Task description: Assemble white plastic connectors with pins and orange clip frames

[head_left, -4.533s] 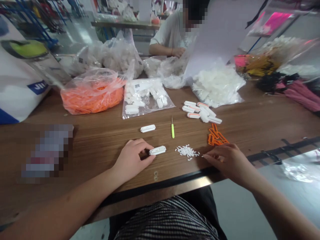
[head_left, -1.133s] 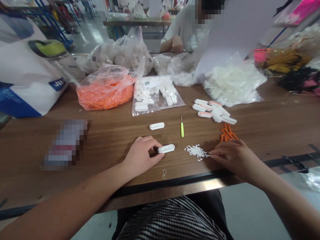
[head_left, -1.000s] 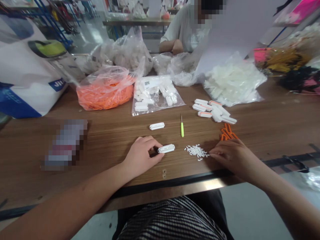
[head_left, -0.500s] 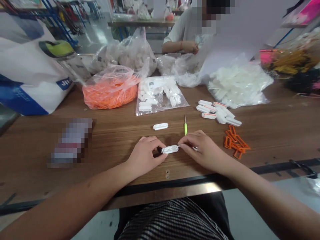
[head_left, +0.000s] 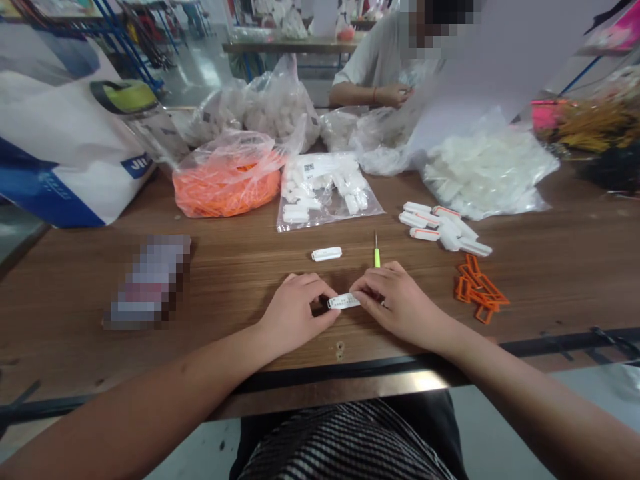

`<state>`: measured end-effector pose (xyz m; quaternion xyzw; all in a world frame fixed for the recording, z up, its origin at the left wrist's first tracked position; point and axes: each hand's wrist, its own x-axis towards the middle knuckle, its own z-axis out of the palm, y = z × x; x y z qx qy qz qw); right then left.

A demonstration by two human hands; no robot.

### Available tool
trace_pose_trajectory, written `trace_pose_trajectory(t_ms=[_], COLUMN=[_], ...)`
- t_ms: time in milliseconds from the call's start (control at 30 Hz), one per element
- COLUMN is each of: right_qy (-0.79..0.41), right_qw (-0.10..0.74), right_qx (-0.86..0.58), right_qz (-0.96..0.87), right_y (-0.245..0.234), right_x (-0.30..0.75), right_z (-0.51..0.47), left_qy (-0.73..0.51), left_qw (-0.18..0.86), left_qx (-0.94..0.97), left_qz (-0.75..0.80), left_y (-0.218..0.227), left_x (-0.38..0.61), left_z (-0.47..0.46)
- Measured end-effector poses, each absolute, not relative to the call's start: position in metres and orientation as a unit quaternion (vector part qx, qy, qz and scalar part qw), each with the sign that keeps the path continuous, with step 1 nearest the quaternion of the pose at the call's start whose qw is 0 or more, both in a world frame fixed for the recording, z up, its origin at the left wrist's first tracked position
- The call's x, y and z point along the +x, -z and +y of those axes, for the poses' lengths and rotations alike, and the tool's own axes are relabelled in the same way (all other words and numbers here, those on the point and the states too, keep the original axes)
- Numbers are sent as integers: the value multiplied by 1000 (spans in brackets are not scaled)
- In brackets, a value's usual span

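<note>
The right hand (head_left: pixel 400 303) has come from beside the orange rectangular frames (head_left: pixel 480 290) to the right end of the white connector housing (head_left: pixel 343 302), whose left end the left hand (head_left: pixel 295 310) pinches. Work seems to have shifted onto the housing's holed face, between both hands above the wooden table (head_left: pixel 240 257); whether the right fingertips pinch anything, I cannot tell.

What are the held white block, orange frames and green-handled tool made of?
White block: likely hard plastic, dull, with molded-looking holes.
Orange frames: probably plastic, evenly colored; stiffness unclear.
Green-handled tool: thin gray shaft, seemingly metal; bright, uniform handle, likely plastic.
</note>
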<state>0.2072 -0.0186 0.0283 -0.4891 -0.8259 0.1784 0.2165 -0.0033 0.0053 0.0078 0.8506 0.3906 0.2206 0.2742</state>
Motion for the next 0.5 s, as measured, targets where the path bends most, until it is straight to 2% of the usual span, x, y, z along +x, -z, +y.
trace_pose_trajectory(t_ms=[367,500], right_qy=[-124,-109], right_qw=[185,220], right_qx=[-461,-461], right_qz=[-859,-853], right_y=[-31,-35], right_x=[208,211], right_z=[-22,-26], left_qy=[-220,-223], left_qw=[276,278], left_qx=[850,848], left_qz=[391,393], left_y=[-9,-9], left_x=[-3,-3], left_z=[5,5])
